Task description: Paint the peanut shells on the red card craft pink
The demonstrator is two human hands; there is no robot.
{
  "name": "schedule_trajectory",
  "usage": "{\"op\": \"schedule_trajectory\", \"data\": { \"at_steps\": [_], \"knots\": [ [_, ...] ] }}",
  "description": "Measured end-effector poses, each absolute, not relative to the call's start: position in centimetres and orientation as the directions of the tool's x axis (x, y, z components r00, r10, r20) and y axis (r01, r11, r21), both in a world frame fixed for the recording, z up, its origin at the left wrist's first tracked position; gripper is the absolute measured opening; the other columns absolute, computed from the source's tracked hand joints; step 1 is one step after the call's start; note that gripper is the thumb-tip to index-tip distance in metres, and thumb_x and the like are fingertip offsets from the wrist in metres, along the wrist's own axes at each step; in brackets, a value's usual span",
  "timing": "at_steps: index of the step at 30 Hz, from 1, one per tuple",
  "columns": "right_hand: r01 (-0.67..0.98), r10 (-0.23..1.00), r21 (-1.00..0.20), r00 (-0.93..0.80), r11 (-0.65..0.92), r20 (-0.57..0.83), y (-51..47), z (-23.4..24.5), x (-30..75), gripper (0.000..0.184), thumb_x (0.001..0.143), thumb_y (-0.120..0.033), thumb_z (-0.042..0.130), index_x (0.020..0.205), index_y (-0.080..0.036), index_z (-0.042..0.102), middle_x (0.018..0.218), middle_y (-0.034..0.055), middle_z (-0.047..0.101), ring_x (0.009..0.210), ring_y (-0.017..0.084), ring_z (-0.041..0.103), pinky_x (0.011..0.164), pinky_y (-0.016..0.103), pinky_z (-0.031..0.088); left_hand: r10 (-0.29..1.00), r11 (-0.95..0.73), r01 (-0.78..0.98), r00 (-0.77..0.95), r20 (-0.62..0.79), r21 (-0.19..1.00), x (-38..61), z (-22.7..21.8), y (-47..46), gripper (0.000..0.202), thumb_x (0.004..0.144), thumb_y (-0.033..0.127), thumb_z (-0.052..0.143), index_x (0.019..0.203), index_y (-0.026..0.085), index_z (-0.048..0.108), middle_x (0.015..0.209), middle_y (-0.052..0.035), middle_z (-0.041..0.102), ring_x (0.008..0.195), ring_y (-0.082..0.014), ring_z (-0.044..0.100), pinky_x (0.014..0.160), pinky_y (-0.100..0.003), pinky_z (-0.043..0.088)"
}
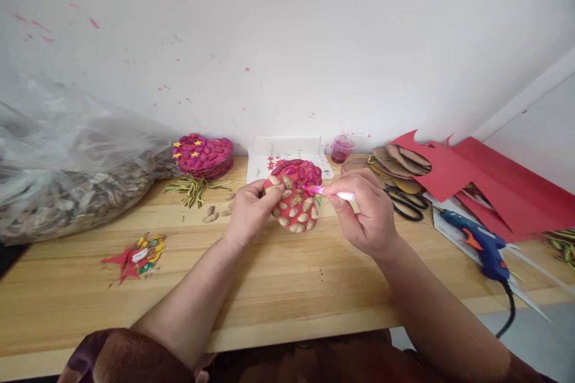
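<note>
My left hand point(250, 208) grips the left edge of a red round disc point(296, 196) covered with peanut shells, tilted up above the wooden table point(278, 275). The upper shells are painted pink; the lower ones are bare tan. My right hand point(366, 210) pinches a thin white brush point(335, 192) whose pink tip touches the shells near the disc's middle. A stack of finished pink discs with yellow stars point(204, 155) lies at the back left.
A big clear bag of shells point(67, 173) fills the left. Loose shells point(215, 212) and green strips lie near it. A small paint cup point(341, 148), cardboard rounds, scissors point(406, 200), red paper point(489, 185) and a blue glue gun point(483, 245) lie right.
</note>
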State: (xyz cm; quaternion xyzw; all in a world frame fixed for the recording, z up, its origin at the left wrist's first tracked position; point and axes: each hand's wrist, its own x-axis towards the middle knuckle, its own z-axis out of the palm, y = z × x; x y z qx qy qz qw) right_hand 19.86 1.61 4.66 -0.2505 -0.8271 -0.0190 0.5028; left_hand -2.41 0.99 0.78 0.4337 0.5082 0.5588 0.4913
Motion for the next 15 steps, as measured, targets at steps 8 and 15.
{"op": "schedule_trajectory", "data": {
  "at_steps": [8, 15],
  "knots": [
    [0.420, 0.411, -0.241, -0.378, 0.875, 0.830, 1.74, 4.52, 20.02, 0.019, 0.097, -0.012, 0.062, 0.108, -0.026, 0.067, 0.088, 0.0013, 0.076, 0.085, 0.021, 0.063, 0.083, 0.039, 0.051, 0.989, 0.009, -0.140, -0.142, -0.029, 0.990, -2.23, 0.83, 0.93, 0.033, 0.074, 0.047, 0.082, 0.072, 0.016, 0.069, 0.060, 0.0020, 0.058, 0.051, -0.0095, 0.045, 0.049, -0.022, 0.036],
    [0.455, 0.480, -0.322, -0.292, 0.830, 0.827, 1.91, 4.64, 20.48, 0.012, 0.099, -0.018, 0.060, 0.104, -0.026, 0.068, 0.091, 0.0030, 0.075, 0.088, 0.021, 0.065, 0.082, 0.039, 0.052, 0.983, -0.011, -0.039, -0.182, 0.003, 0.999, -2.17, 1.27, 0.94, 0.033, 0.074, 0.047, 0.080, 0.068, 0.017, 0.067, 0.055, 0.0039, 0.054, 0.050, -0.0093, 0.041, 0.048, -0.022, 0.033]
  ]
}}
